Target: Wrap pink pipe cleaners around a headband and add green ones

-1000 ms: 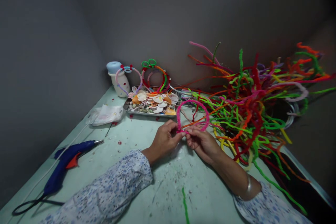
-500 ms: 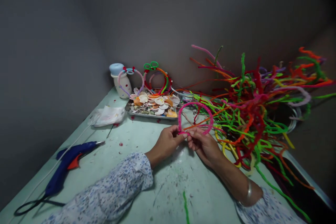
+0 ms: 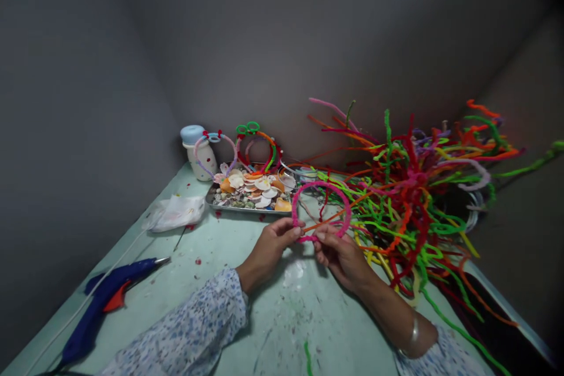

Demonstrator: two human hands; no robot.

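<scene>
Ctr: L hand (image 3: 269, 249) & R hand (image 3: 341, 255) fingers pinch pink ring (image 3: 348, 202); tray (image 3: 247, 210) above L hand; glue gun (image 3: 99, 305) lower L.

Looks like a small craft workspace, tucked in a corner between plain grey walls. Signs: pale green bench (image 3: 282, 329) with stains and red spots; blue glue gun (image 3: 99, 305) at left; metal tray (image 3: 253, 210) full of shells (image 3: 259, 188); big tangle of coloured pipe cleaners (image 3: 409, 188) at right; fuzzy decorated hoops (image 3: 215, 153) standing by the tray. Home or shop workroom, can't tell.
</scene>
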